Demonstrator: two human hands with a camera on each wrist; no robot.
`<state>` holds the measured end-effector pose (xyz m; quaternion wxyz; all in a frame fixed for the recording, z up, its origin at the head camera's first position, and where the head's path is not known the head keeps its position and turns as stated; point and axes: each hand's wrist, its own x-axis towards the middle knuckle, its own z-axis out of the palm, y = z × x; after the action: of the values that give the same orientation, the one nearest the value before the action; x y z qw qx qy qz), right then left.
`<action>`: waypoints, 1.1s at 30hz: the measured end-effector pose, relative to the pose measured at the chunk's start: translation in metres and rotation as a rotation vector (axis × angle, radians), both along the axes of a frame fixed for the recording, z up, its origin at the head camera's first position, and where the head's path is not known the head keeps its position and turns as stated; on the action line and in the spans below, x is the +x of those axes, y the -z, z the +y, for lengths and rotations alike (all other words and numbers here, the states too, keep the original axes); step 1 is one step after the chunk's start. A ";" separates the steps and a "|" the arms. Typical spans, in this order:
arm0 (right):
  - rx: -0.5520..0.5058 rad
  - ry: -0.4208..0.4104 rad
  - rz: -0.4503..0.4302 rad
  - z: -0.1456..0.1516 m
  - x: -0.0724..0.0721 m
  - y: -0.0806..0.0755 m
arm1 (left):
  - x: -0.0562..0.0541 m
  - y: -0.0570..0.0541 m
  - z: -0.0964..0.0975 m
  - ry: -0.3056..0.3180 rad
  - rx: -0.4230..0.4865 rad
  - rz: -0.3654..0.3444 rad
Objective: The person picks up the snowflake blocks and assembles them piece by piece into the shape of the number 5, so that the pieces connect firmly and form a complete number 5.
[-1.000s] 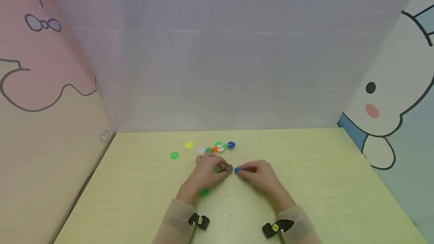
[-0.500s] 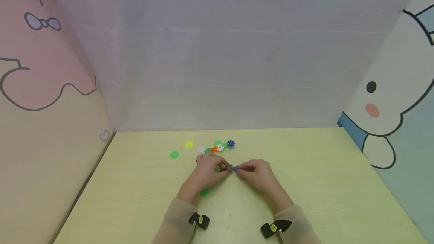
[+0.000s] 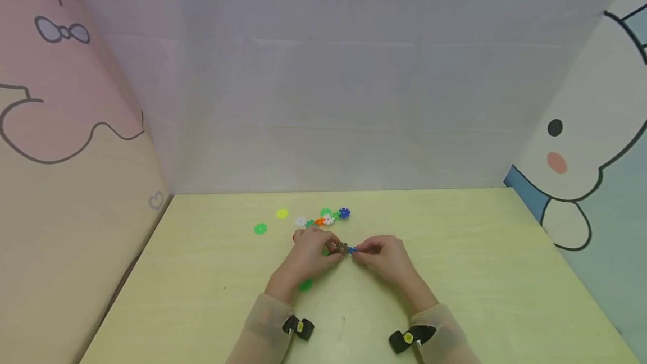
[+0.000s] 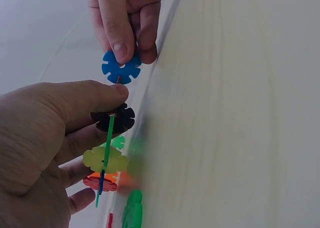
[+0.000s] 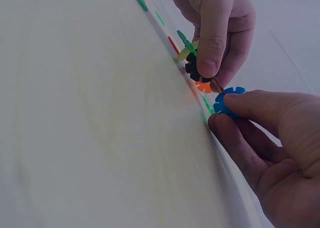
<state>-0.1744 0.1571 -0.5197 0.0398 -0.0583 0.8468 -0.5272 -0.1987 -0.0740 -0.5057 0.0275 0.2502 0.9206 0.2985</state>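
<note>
My left hand (image 3: 309, 254) pinches a brown notched flower disc (image 3: 342, 248) between thumb and fingers. In the left wrist view, that disc belongs to a chain with a black disc (image 4: 126, 119), a green disc (image 4: 108, 143) seen edge-on, a yellow disc (image 4: 114, 160) and others lower down. Opposite it, my right hand (image 3: 385, 257) pinches a blue notched disc (image 4: 121, 69) by its far side. The blue disc's rim meets the brown disc's edge, the two lying crosswise. Fingers hide how deep their slots interlock. Both hands are just over the table.
Behind the hands lies a row of discs, among them an orange one (image 3: 320, 222) and a dark blue one (image 3: 344, 213). Loose green (image 3: 260, 229) and yellow (image 3: 282, 214) discs lie left. Another green disc (image 3: 305, 285) is near the left wrist.
My right hand has moved slightly left, bringing the blue disc from a small gap to contact with the brown disc. The blue disc has turned more edge-on. My left hand stays almost still.
</note>
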 end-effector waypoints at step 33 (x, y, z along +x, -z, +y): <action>-0.091 -0.177 -0.083 0.007 0.000 0.001 | -0.001 0.001 -0.002 0.057 0.000 0.000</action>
<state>-0.1742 0.1639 -0.5204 0.1185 -0.1128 0.8111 -0.5615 -0.1996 -0.0761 -0.5070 0.0359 0.2763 0.9131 0.2978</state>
